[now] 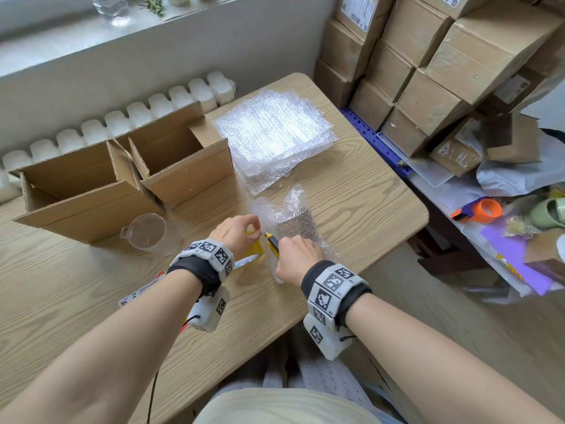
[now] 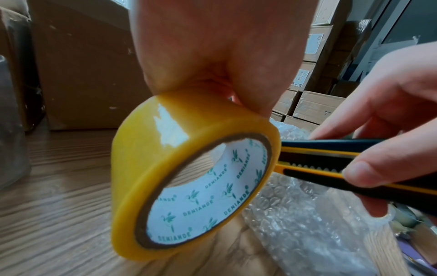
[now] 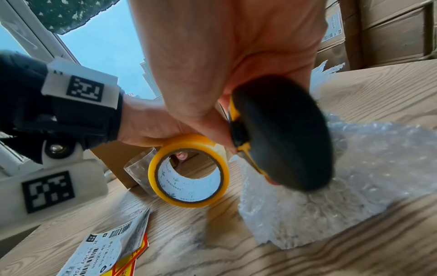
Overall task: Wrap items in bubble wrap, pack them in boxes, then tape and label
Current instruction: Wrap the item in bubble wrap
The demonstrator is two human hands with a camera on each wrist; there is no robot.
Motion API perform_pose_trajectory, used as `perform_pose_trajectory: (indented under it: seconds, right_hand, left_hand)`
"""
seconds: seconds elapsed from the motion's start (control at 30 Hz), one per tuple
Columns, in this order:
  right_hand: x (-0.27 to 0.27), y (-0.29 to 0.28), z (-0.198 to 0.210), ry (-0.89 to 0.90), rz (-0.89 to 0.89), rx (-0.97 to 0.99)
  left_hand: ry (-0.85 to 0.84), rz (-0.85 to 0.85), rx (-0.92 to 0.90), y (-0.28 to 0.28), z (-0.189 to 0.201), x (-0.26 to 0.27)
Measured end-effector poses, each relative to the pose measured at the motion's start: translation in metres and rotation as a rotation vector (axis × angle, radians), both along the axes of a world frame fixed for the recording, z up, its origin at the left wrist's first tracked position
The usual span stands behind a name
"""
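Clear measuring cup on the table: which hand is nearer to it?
Left. The left hand, holding the tape roll, is just right of the cup; the right hand, gripping the knife, sits farther right by the bubble-wrapped bundle.

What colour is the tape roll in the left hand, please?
Yellow, its white core printed green; the tape roll shows best in the left wrist view.

Bare forearms; black wrist straps (image 1: 195, 272), white tag-marked camera blocks (image 1: 328, 290), black cable.

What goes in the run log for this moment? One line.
left hand: holds tape roll | right hand: holds utility knife | bubble-wrapped item: on table
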State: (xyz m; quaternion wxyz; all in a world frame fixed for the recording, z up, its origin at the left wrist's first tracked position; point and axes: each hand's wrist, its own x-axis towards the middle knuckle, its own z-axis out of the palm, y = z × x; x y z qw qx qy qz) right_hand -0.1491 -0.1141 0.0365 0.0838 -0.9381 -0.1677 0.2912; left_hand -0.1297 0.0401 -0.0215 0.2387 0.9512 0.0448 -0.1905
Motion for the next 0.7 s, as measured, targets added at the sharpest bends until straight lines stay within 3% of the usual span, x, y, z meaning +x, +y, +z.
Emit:
perform_pose_trajectory:
  seconds: [0.33, 0.7]
  right_hand:
    - [-0.009, -0.020, -0.003, 0.039, 0.040, -0.024]
    - [-0.022, 0.006, -0.028, 0.102, -0.148, 0.150]
  left_hand:
    - [0.010, 0.084, -0.058, 0.013, 0.010, 0.004]
    - [0.075, 0.219, -0.433, 0.046, 0.010, -0.018]
